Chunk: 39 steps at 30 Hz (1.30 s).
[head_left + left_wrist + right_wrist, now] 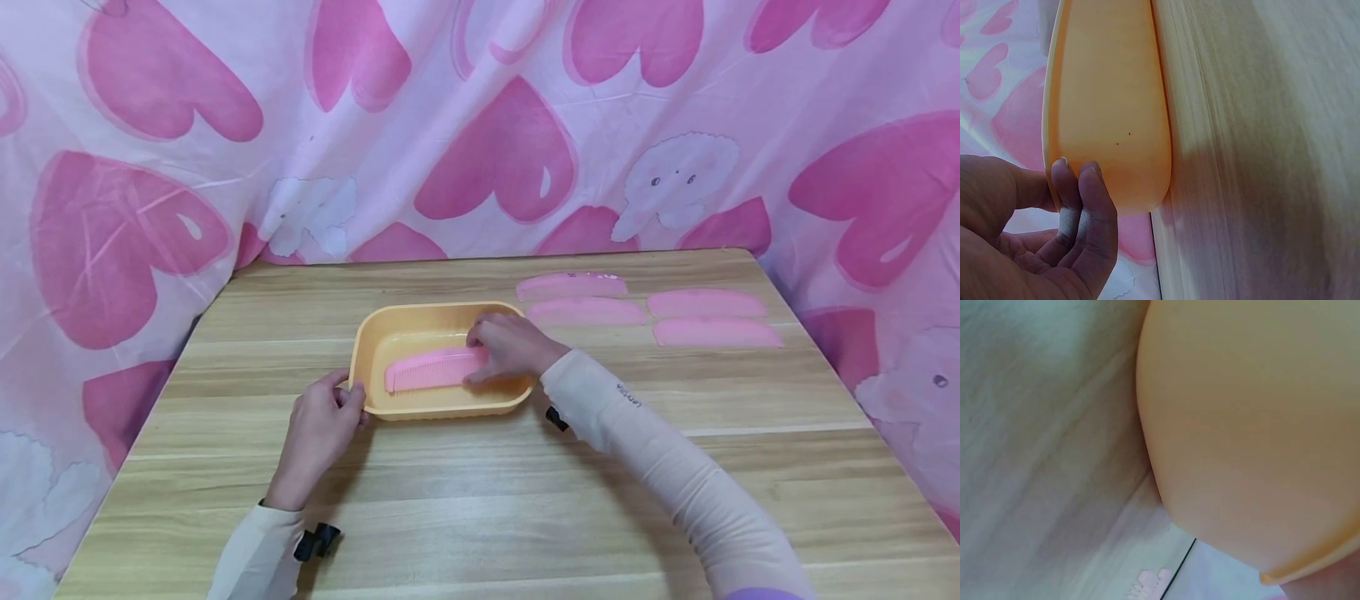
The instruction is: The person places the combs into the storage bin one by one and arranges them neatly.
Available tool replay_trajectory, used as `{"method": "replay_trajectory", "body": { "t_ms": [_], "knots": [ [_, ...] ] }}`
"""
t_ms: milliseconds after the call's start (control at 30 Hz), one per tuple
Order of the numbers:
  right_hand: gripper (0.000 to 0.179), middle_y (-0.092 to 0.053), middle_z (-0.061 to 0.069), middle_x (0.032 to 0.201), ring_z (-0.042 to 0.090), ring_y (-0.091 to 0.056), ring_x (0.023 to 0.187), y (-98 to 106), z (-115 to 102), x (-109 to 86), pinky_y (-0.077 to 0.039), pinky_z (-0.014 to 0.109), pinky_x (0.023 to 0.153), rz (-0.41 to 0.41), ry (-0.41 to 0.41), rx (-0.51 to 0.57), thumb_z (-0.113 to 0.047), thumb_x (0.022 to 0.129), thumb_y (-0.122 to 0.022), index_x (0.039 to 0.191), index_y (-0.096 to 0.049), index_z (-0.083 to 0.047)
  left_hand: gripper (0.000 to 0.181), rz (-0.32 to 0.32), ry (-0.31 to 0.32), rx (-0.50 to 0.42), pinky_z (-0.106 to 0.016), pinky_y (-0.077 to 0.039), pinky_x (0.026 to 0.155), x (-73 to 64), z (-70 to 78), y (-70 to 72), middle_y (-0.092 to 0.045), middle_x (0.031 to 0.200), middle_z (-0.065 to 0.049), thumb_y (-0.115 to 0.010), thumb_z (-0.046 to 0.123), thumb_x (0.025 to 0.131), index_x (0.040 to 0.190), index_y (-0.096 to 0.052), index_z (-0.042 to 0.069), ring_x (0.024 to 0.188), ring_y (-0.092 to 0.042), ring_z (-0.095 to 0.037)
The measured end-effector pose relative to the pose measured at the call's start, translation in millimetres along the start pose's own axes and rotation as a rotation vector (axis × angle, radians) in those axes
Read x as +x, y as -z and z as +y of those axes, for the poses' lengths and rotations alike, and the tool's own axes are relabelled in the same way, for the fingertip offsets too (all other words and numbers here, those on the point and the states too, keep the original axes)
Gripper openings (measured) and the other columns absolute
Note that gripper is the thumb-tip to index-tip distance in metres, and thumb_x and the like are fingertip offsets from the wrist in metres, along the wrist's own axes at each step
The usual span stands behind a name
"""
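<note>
A yellow-orange plastic basin (450, 413) stands on the wooden table. My left hand (321, 425) grips its left end, thumb over the rim and fingers against the outer wall (1110, 100) in the left wrist view. Inside the basin lies a pink comb (431, 372), its teeth toward me. Reaching over the right side, my right hand (513, 346) holds the comb's right end between thumb and fingers; that end is hidden under the hand. The right wrist view is mostly filled by the basin's outer wall (1241, 437), with only a sliver of skin at the lower right.
At the back right of the table (465, 517) lie several more pink combs, among them a back left comb (572, 286), one in front of it (585, 312), and a front right comb (716, 332). A pink heart-print cloth (375, 167) hangs behind and beside the table.
</note>
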State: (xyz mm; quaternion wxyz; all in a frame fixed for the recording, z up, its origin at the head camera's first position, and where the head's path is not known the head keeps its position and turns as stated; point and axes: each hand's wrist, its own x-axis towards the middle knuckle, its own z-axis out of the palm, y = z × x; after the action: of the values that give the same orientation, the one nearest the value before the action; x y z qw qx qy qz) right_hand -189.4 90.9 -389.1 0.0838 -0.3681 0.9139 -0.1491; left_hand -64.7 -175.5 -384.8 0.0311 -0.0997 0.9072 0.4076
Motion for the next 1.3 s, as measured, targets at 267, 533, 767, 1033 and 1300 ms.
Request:
{"method": "replay_trajectory", "body": {
  "t_ms": [267, 533, 767, 1033, 1300],
  "knots": [
    [0.057, -0.065, 0.003, 0.120, 0.019, -0.061, 0.105, 10, 1, -8.8, -0.050, 0.036, 0.091, -0.019, -0.035, 0.053, -0.044, 0.077, -0.087, 0.116, -0.073, -0.005, 0.043, 0.000, 0.000, -0.001, -0.026, -0.041, 0.050, 0.0, 0.1, 0.0, -0.067, 0.072, -0.004, -0.051, 0.016, 0.102, 0.139, -0.053, -0.006, 0.062, -0.060, -0.015],
    [0.055, -0.065, 0.009, 0.119, 0.027, -0.062, 0.103, 34, 12, -25.4, -0.050, 0.038, 0.090, 0.078, -0.040, 0.170, -0.035, 0.080, -0.087, 0.119, -0.071, 0.000, 0.044, -0.006, 0.009, 0.002, -0.026, -0.041, 0.048, 0.7, 0.2, -1.1, -0.067, 0.073, -0.005, -0.050, 0.016, 0.103, 0.140, -0.051, -0.007, 0.062, -0.060, -0.016],
    [0.051, -0.064, 0.008, 0.119, 0.027, -0.060, 0.107, 51, 35, -48.9, -0.050, 0.042, 0.092, 0.174, -0.088, 0.212, -0.032, 0.082, -0.086, 0.119, -0.070, -0.002, 0.043, -0.009, 0.004, 0.002, -0.026, -0.042, 0.049, 0.9, 0.8, -1.9, -0.067, 0.073, -0.005, -0.050, 0.017, 0.103, 0.140, -0.052, -0.006, 0.062, -0.059, -0.016],
    [0.046, -0.065, 0.013, 0.119, 0.030, -0.057, 0.112, 55, 77, -90.8, -0.047, 0.050, 0.093, 0.238, -0.200, 0.219, -0.029, 0.085, -0.083, 0.119, -0.069, -0.001, 0.044, -0.010, 0.018, 0.010, -0.026, -0.042, 0.049, -0.3, 1.3, -1.8, -0.067, 0.073, -0.005, -0.050, 0.017, 0.103, 0.141, -0.052, -0.006, 0.062, -0.059, -0.016],
    [0.049, -0.061, 0.022, 0.126, 0.040, -0.055, 0.115, 56, 125, -149.4, -0.046, 0.058, 0.094, 0.204, -0.402, 0.231, -0.023, 0.090, -0.078, 0.128, -0.063, 0.004, 0.044, 0.003, 0.003, 0.015, -0.026, -0.042, 0.050, -1.2, 1.1, -1.0, -0.067, 0.073, -0.004, -0.050, 0.017, 0.103, 0.140, -0.052, -0.006, 0.062, -0.059, -0.015]
  ]
}}
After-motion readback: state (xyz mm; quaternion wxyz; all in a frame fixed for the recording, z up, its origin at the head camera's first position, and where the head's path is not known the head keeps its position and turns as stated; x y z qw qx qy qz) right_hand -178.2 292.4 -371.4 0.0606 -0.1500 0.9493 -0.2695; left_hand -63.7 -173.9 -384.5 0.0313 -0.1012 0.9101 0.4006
